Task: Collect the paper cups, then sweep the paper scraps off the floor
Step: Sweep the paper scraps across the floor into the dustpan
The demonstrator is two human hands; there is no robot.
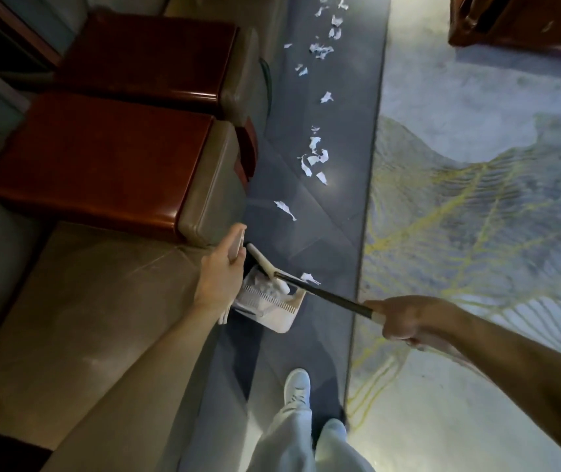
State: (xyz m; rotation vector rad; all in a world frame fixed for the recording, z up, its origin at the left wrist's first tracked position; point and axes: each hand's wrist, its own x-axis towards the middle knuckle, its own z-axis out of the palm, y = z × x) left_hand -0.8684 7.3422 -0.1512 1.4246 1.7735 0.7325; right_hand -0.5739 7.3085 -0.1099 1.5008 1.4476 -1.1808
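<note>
White paper scraps (314, 158) lie in a long trail on the dark grey floor strip, running from the top of the view down toward me. A white dustpan (281, 313) stands on that strip in front of my feet, with scraps inside it. My left hand (223, 270) grips the dustpan's pale upright handle (237, 243). My right hand (405, 318) grips the black broom handle (327, 294), whose white head (265, 265) rests at the dustpan's mouth. One scrap (309, 277) lies just beside the pan. No paper cups are in view.
Two armchair arms with red-brown wooden tops (102, 158) stand at the left, close to the floor strip. A beige seat cushion (85, 318) is at the lower left. A pale patterned carpet (477, 199) covers the right. A dark wooden furniture piece (524, 22) sits at the top right.
</note>
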